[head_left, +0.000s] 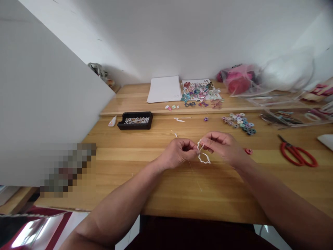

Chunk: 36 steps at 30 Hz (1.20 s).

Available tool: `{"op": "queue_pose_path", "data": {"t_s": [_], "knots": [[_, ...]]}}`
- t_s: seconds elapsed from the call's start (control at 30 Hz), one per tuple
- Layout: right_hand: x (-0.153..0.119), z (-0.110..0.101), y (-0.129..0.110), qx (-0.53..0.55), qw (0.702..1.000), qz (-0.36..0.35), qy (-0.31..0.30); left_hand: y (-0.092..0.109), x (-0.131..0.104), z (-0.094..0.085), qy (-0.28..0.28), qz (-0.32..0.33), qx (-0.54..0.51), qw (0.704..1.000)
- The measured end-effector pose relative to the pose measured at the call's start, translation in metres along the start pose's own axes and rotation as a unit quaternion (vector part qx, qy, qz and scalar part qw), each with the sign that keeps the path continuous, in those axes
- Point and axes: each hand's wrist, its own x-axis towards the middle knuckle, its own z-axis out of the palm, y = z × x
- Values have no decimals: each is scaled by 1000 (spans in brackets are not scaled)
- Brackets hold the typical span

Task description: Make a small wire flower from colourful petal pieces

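Above the middle of the wooden table, my left hand (pixel 180 152) pinches a white wavy-edged petal-shaped outline (pixel 204 159), which looks like thread-wrapped wire. Its lower loop hangs below the fingertips. My right hand (pixel 221 146) is closed on the upper part of the same piece, thumb against forefinger, close beside the left fingertips. A fine thread (pixel 191 166) trails down from beneath my left hand toward the tabletop. Just beyond the left knuckles lies a small white piece with a thin stem (pixel 175 134). A red spool (pixel 248 151) rests beside my right wrist.
Red-handled scissors (pixel 298 154) lie at the right, near several thread spools (pixel 239 121). A black tray (pixel 151 121) of beads and a small glue bottle (pixel 112 121) stand at the left. On the raised shelf are paper sheets (pixel 164 88) and colourful flower pieces (pixel 199 92).
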Motion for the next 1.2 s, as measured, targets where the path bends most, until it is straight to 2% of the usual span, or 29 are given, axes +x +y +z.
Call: {"op": "queue_pose_path", "data": {"t_s": [0.17,0.37,0.67,0.97,1.07,1.2], "knots": [[2,-3,2,41,999,15,-19,-4,2,-2,28,-15,0,1000],[-1,8,-5,70,995,49,-41,-3,1,0,31,-23,5,999],[-4,14,5,149,986,75,-23,-1,1,1,23,-34,-23,999],[1,6,4,104,991,79,-39,-3,0,-4,30,-45,2,999],[-2,10,2,99,991,77,-46,-3,0,-3,23,-48,15,998],[-4,18,5,138,987,76,-20,-3,-1,0,27,-51,7,998]]}}
